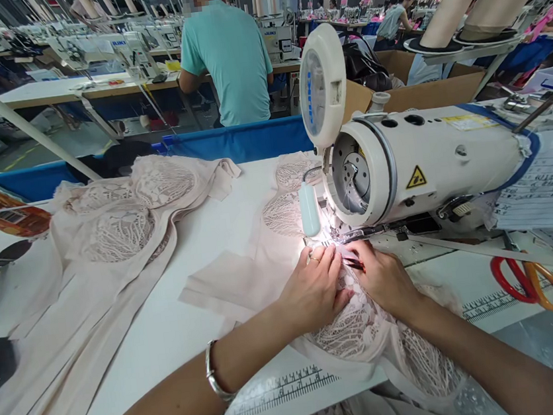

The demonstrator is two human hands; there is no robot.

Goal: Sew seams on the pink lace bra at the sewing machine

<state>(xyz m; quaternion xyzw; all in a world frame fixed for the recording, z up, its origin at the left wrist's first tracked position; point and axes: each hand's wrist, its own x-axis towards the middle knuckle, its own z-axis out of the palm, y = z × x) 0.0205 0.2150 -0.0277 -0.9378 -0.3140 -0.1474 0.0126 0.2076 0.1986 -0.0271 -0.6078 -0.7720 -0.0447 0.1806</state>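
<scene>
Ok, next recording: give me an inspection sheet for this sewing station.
Surface: white table with a printed ruler strip at the front edge.
Job's things: lace garment piece under both hands, at the sewing machine needle.
Clutter: pile of lace pieces at left; scissors at right; paper sheet.
Hands: left hand flat on the lace; right hand pinching a small dark tool.
Cables: nothing seen.
Surroundings: a person in a teal shirt at the next table; thread cones.

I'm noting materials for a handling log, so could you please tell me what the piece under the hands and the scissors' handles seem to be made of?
Piece under the hands: thin beige lace, seemingly, with openwork patterns and a matte look. Scissors' handles: probably glossy plastic, one red loop, one orange.
</scene>
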